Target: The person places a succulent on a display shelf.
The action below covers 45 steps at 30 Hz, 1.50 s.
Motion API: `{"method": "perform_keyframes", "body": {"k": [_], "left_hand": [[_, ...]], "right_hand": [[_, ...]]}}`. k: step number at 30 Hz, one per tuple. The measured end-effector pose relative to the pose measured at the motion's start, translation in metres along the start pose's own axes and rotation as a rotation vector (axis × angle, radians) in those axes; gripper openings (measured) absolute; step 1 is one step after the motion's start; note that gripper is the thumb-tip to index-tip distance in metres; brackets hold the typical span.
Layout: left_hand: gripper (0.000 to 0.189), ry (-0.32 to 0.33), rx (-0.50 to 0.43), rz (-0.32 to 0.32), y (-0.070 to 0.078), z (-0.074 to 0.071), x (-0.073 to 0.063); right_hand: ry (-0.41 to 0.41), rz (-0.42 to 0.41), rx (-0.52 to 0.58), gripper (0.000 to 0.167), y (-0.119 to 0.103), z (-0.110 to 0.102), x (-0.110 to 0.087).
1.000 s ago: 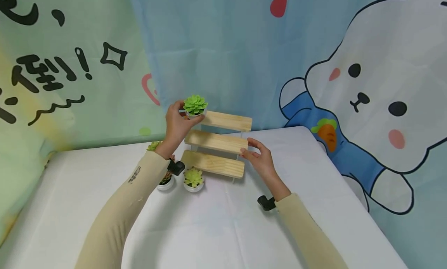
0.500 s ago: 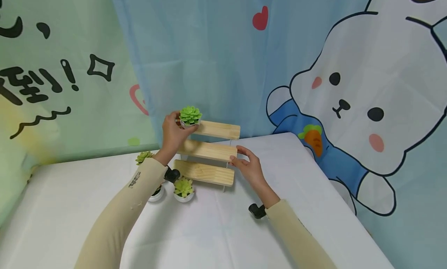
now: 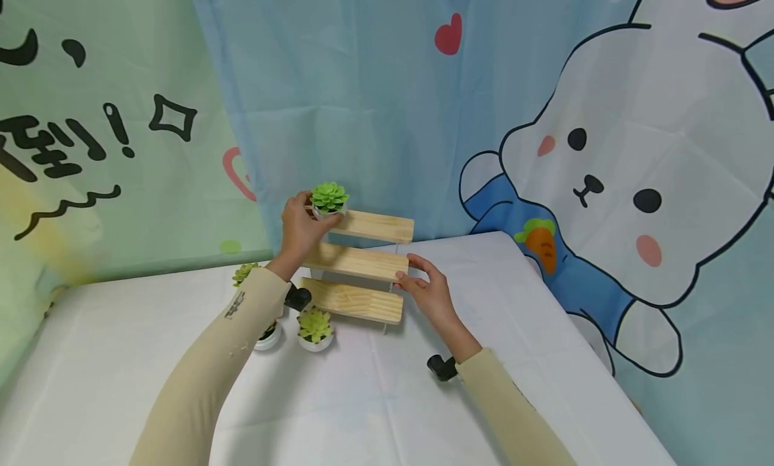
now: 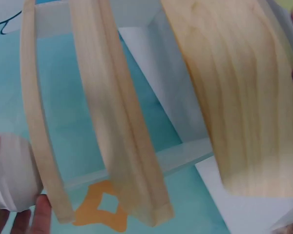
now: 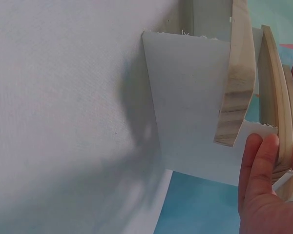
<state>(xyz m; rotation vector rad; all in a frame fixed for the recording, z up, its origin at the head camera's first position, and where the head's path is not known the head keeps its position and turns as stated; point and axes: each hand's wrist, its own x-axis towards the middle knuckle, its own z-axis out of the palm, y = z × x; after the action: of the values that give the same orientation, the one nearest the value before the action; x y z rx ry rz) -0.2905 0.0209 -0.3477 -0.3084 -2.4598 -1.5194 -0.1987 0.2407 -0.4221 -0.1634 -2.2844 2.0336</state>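
Observation:
A small green succulent in a white pot (image 3: 329, 197) is at the left end of the top board (image 3: 373, 226) of a three-tier wooden stand. My left hand (image 3: 302, 231) grips the pot, thumb in front and fingers behind. In the left wrist view the white pot (image 4: 14, 173) is against the edge of the top board; its underside contact is unclear. My right hand (image 3: 431, 295) pinches the right end of the middle board (image 3: 359, 261). In the right wrist view, two fingertips (image 5: 267, 146) touch that end near the white side panel (image 5: 190, 97).
A yellow-green succulent (image 3: 315, 326) in a white pot stands before the bottom board (image 3: 351, 301). Another white pot (image 3: 267, 337) and a green succulent (image 3: 244, 272) are partly hidden by the left forearm. A printed curtain (image 3: 363, 117) hangs behind the white-covered table (image 3: 363, 399).
The head view has shifted. My left hand and the potted succulent have moved slightly right along the top board. My right hand keeps its hold on the middle board's end.

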Motion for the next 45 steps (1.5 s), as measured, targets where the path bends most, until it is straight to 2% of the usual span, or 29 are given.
{"method": "perform_keyframes", "body": {"k": [5, 11, 20, 24, 29, 38, 45], "left_hand": [[0.068, -0.034, 0.044, -0.022, -0.001, -0.009, 0.004], [0.070, -0.062, 0.041, -0.069, -0.004, -0.017, 0.006], [0.072, -0.064, 0.059, -0.111, -0.011, -0.024, -0.001], [0.081, -0.064, 0.060, -0.110, -0.014, -0.025, -0.004], [0.094, -0.056, 0.036, -0.106, -0.013, -0.030, -0.006], [0.095, -0.077, 0.032, -0.112, -0.011, -0.039, -0.005], [0.088, -0.097, 0.026, -0.098, -0.011, -0.046, -0.018]], "right_hand": [[-0.003, 0.010, 0.010, 0.053, -0.001, 0.006, 0.000], [-0.014, 0.019, 0.019, 0.053, -0.003, 0.012, 0.000], [-0.002, 0.015, 0.040, 0.054, 0.005, 0.026, -0.004], [0.020, 0.019, 0.035, 0.053, 0.008, 0.030, -0.006], [0.029, 0.043, 0.027, 0.053, 0.007, 0.027, -0.006], [0.043, 0.050, 0.028, 0.055, -0.001, 0.012, 0.002], [0.035, 0.052, 0.026, 0.055, 0.001, 0.012, 0.004]]}}
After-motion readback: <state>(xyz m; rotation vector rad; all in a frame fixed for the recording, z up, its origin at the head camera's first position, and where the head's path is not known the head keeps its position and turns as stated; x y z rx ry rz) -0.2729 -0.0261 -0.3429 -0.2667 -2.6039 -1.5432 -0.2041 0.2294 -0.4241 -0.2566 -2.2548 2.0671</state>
